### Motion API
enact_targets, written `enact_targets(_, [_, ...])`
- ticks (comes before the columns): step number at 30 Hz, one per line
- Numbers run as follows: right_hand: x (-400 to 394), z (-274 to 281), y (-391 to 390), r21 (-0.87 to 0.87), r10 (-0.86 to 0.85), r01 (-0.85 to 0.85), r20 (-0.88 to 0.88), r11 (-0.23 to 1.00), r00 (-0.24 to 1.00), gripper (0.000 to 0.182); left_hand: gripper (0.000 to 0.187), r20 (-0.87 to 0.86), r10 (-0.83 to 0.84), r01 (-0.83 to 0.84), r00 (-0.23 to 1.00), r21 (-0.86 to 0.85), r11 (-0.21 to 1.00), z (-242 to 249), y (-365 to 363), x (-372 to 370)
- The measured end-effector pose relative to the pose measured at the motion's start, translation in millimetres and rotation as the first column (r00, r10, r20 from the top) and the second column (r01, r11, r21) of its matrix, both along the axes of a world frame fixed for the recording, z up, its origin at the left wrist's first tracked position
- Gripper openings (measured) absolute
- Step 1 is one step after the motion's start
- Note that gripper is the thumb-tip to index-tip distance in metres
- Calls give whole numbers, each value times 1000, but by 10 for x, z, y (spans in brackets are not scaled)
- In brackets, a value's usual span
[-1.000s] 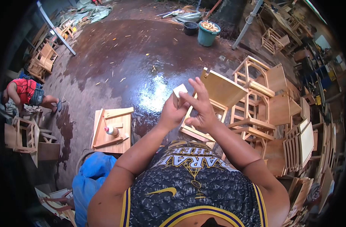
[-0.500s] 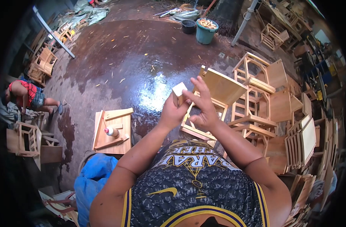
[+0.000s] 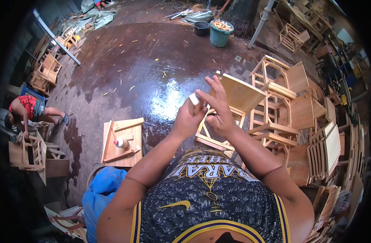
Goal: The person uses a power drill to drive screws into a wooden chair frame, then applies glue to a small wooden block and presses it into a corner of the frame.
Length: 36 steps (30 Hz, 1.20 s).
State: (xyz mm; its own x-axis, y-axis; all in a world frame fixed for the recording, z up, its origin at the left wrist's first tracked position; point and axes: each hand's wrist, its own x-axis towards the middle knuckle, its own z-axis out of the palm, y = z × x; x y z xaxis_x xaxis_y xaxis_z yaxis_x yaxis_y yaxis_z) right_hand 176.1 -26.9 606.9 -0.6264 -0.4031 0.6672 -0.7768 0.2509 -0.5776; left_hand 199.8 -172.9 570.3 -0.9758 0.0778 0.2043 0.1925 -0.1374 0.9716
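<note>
My left hand (image 3: 188,121) is closed around a small pale block (image 3: 195,100), perhaps folded sandpaper or wood; I cannot tell which. Beside it, my right hand (image 3: 218,109) has its fingers stretched apart, with the index fingertip touching the block's top. A wooden chair (image 3: 238,94) with a flat panel stands just beyond my right hand. Left of my forearms, a white bottle with a red tip (image 3: 121,143) rests on a wooden board (image 3: 130,158) among several wooden strips.
Stacked chair frames (image 3: 272,115) and leaning panels (image 3: 325,152) line the right. A green bucket of wood scraps (image 3: 220,37) stands ahead beside a black bucket (image 3: 201,29). At the left, a person in red (image 3: 26,106) bends over a chair frame (image 3: 33,154). Blue cloth (image 3: 100,186) lies lower left.
My right hand has shifted slightly over the block, its fingers closer together, and the block has turned a little. The person at the left has bent forward, a hand now at the chair frame.
</note>
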Motion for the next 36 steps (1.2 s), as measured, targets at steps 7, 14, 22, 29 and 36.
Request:
enact_targets(7, [-35, 25, -67, -2, 44, -44, -28, 999, 999, 75, 28, -27, -18, 16, 999, -55, 998, 33, -46, -35])
enact_targets(14, [-193, 10, 47, 148, -13, 34, -142, 988, 990, 74, 29, -5, -28, 28, 1000, 75, 997, -13, -31, -74])
enact_targets(22, [-289, 7, 116, 149, -84, 105, -139, 983, 987, 70, 33, -6, 7, -7, 1000, -95, 995, 15, -27, -112])
enact_targets(29, [-274, 19, 134, 101, -73, 85, -119, 991, 990, 72, 33, -14, -4, 2, 1000, -130, 991, 83, -20, -130])
enact_targets(36, [-178, -54, 128, 77, -31, 36, -64, 996, 997, 78, 19, 40, -85, 85, 996, 8, 996, -72, -10, -213])
